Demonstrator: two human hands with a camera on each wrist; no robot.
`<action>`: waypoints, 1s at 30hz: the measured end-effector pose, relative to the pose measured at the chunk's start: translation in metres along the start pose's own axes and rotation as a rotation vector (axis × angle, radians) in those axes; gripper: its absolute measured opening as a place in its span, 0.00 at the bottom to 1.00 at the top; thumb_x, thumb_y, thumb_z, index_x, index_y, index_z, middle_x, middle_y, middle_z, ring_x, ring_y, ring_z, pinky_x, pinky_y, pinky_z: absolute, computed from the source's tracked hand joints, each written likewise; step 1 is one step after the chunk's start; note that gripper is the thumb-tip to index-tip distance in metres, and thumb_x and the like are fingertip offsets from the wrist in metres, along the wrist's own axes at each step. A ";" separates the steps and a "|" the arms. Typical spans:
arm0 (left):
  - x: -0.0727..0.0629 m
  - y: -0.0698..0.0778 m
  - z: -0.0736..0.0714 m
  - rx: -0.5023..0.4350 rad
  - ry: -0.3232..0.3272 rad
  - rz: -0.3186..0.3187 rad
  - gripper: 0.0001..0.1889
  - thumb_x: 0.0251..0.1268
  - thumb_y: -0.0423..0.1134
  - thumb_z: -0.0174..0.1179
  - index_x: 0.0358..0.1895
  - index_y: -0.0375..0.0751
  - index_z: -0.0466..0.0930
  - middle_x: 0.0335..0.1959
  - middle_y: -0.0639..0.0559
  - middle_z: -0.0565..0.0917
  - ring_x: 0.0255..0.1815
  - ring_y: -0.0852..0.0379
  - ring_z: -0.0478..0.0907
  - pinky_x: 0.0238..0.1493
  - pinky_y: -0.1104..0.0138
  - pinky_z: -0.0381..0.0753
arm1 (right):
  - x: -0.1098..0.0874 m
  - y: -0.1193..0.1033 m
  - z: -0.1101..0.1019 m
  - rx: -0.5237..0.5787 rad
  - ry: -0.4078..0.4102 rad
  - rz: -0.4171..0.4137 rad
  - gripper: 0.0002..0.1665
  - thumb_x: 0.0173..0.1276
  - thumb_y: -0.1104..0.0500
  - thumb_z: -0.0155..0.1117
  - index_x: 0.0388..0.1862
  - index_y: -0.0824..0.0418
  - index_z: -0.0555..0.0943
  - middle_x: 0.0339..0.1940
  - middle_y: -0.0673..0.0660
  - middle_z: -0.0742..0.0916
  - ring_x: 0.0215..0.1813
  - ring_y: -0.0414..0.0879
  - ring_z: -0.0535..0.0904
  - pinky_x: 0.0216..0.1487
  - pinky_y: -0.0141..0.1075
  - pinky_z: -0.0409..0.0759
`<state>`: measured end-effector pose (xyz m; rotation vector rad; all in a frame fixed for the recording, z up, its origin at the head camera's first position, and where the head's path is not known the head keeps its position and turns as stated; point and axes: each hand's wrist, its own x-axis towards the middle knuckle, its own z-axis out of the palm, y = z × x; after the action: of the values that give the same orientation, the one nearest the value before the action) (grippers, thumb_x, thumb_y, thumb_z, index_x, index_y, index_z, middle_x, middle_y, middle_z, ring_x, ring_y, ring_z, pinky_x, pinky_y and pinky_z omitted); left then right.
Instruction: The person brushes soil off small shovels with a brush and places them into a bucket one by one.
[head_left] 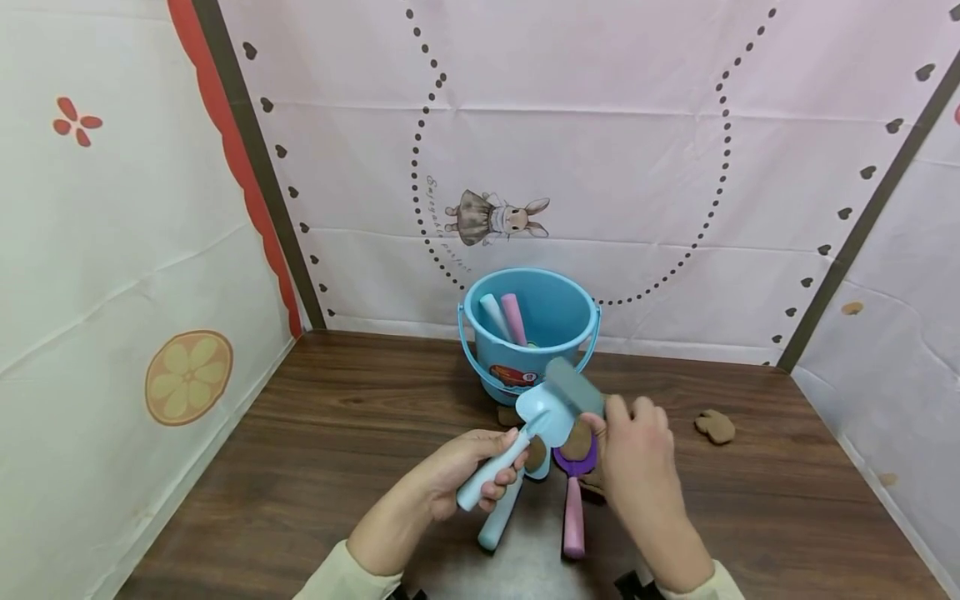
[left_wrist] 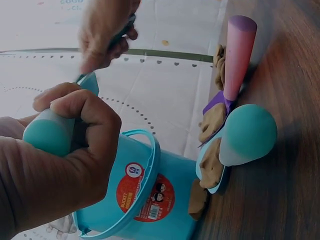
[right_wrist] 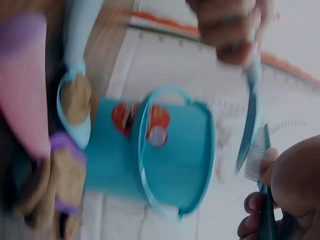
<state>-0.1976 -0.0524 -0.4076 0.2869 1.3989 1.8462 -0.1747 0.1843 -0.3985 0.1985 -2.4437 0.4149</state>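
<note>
My left hand point(head_left: 450, 468) grips a light-blue toy shovel point(head_left: 557, 421) by its handle, holding it up in front of the bucket with the blade pointing away. In my right hand point(head_left: 639, 454) is a grey-green brush point(head_left: 572, 386), gripped by the handle. Pale bristles point(right_wrist: 256, 156) show in the right wrist view, close beside the edge of the shovel blade. Below the hands, a second light-blue shovel point(head_left: 501, 512) and a purple shovel with a pink handle point(head_left: 573, 521) lie on the table, each bearing a lump of brown clay-like material.
A blue bucket point(head_left: 517, 355) with a lowered handle stands at the back against the printed cloth. Inside lean a light-blue handle point(head_left: 495, 317) and a pink handle point(head_left: 513, 319). A brown lump point(head_left: 716, 427) lies at right on the wooden table point(head_left: 757, 500); cloth walls enclose three sides.
</note>
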 end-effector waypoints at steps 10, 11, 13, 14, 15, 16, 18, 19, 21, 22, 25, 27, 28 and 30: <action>-0.001 0.002 -0.001 -0.038 -0.013 -0.009 0.22 0.81 0.57 0.43 0.39 0.42 0.74 0.20 0.56 0.69 0.15 0.65 0.64 0.20 0.71 0.65 | 0.005 0.023 -0.001 -0.020 -0.006 0.072 0.20 0.70 0.52 0.66 0.30 0.62 0.68 0.24 0.58 0.67 0.26 0.53 0.61 0.27 0.42 0.60; -0.001 0.002 -0.001 -0.039 -0.011 -0.009 0.22 0.81 0.57 0.43 0.39 0.41 0.74 0.20 0.56 0.69 0.15 0.65 0.64 0.20 0.71 0.65 | 0.006 0.023 -0.002 -0.018 -0.007 0.075 0.20 0.70 0.51 0.66 0.30 0.62 0.69 0.25 0.58 0.67 0.26 0.53 0.62 0.27 0.42 0.60; 0.000 0.001 -0.001 -0.038 -0.009 -0.011 0.22 0.81 0.57 0.43 0.40 0.41 0.74 0.20 0.56 0.69 0.15 0.65 0.64 0.20 0.71 0.65 | 0.006 0.023 -0.002 -0.017 -0.008 0.082 0.20 0.70 0.51 0.66 0.30 0.62 0.69 0.24 0.58 0.68 0.26 0.53 0.62 0.27 0.42 0.60; 0.000 0.001 -0.001 -0.036 -0.009 -0.011 0.23 0.81 0.57 0.43 0.40 0.41 0.74 0.20 0.56 0.68 0.15 0.65 0.64 0.20 0.71 0.65 | 0.006 0.023 -0.002 -0.019 -0.009 0.085 0.20 0.71 0.51 0.65 0.30 0.62 0.69 0.24 0.59 0.68 0.26 0.54 0.62 0.27 0.42 0.60; 0.001 0.001 -0.001 -0.034 -0.010 -0.012 0.23 0.81 0.57 0.43 0.40 0.41 0.73 0.20 0.56 0.68 0.15 0.65 0.64 0.20 0.71 0.65 | 0.006 0.023 -0.002 -0.020 -0.009 0.087 0.20 0.71 0.50 0.65 0.30 0.62 0.70 0.25 0.59 0.68 0.26 0.54 0.63 0.27 0.42 0.60; 0.001 0.001 -0.001 -0.032 -0.010 -0.012 0.23 0.81 0.57 0.43 0.40 0.41 0.73 0.20 0.56 0.68 0.15 0.65 0.64 0.20 0.71 0.65 | 0.006 0.023 -0.002 -0.019 -0.009 0.089 0.20 0.71 0.50 0.65 0.30 0.62 0.69 0.25 0.59 0.68 0.26 0.54 0.63 0.28 0.42 0.60; 0.001 0.002 -0.001 -0.030 -0.012 -0.012 0.23 0.81 0.58 0.43 0.40 0.41 0.73 0.20 0.56 0.68 0.16 0.65 0.63 0.20 0.71 0.66 | 0.006 0.023 -0.002 -0.024 -0.009 0.089 0.20 0.71 0.51 0.65 0.30 0.62 0.69 0.24 0.59 0.68 0.26 0.54 0.63 0.28 0.42 0.60; 0.001 0.002 -0.001 -0.029 -0.013 -0.012 0.23 0.81 0.58 0.43 0.39 0.41 0.73 0.20 0.56 0.68 0.16 0.65 0.63 0.20 0.71 0.66 | 0.006 0.023 -0.002 -0.027 -0.011 0.089 0.20 0.71 0.51 0.65 0.30 0.62 0.69 0.24 0.59 0.68 0.26 0.54 0.63 0.28 0.42 0.60; 0.001 0.002 -0.001 -0.028 -0.014 -0.013 0.23 0.81 0.58 0.43 0.39 0.41 0.73 0.20 0.56 0.68 0.16 0.65 0.63 0.20 0.71 0.66 | 0.005 0.022 -0.001 -0.031 -0.015 0.088 0.20 0.71 0.50 0.65 0.30 0.62 0.68 0.24 0.59 0.68 0.26 0.54 0.62 0.28 0.42 0.59; 0.001 0.002 -0.002 -0.028 -0.014 -0.013 0.23 0.81 0.58 0.43 0.39 0.41 0.73 0.20 0.56 0.68 0.15 0.65 0.63 0.20 0.71 0.66 | 0.005 0.022 -0.001 -0.034 -0.016 0.090 0.20 0.71 0.50 0.65 0.30 0.62 0.68 0.24 0.58 0.67 0.26 0.54 0.62 0.27 0.42 0.59; 0.001 0.001 -0.002 -0.027 -0.011 -0.014 0.23 0.80 0.58 0.43 0.40 0.41 0.73 0.20 0.56 0.68 0.16 0.65 0.64 0.20 0.71 0.65 | 0.005 0.021 -0.001 -0.044 -0.012 0.093 0.20 0.70 0.50 0.65 0.30 0.62 0.68 0.24 0.58 0.67 0.26 0.54 0.62 0.27 0.41 0.57; 0.001 0.001 -0.002 -0.026 -0.009 -0.013 0.23 0.80 0.59 0.44 0.40 0.41 0.73 0.20 0.56 0.68 0.16 0.65 0.64 0.21 0.71 0.65 | 0.005 0.021 -0.001 -0.053 -0.004 0.091 0.20 0.70 0.51 0.66 0.29 0.62 0.68 0.24 0.58 0.67 0.26 0.54 0.61 0.26 0.41 0.57; 0.001 0.001 -0.002 -0.025 -0.008 -0.012 0.23 0.80 0.59 0.44 0.40 0.41 0.73 0.20 0.56 0.68 0.16 0.65 0.64 0.21 0.71 0.65 | 0.005 0.020 -0.001 -0.056 0.001 0.088 0.21 0.70 0.51 0.66 0.29 0.62 0.68 0.24 0.58 0.67 0.25 0.53 0.61 0.26 0.41 0.56; 0.000 0.001 -0.002 -0.025 -0.010 -0.011 0.23 0.80 0.59 0.44 0.40 0.41 0.74 0.20 0.56 0.68 0.16 0.65 0.64 0.21 0.71 0.65 | 0.004 0.020 -0.001 -0.060 0.009 0.081 0.21 0.70 0.51 0.66 0.28 0.62 0.67 0.23 0.58 0.66 0.25 0.53 0.60 0.25 0.41 0.56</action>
<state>-0.1995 -0.0536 -0.4076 0.2749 1.3676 1.8493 -0.1823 0.2036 -0.3996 0.0726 -2.4578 0.3760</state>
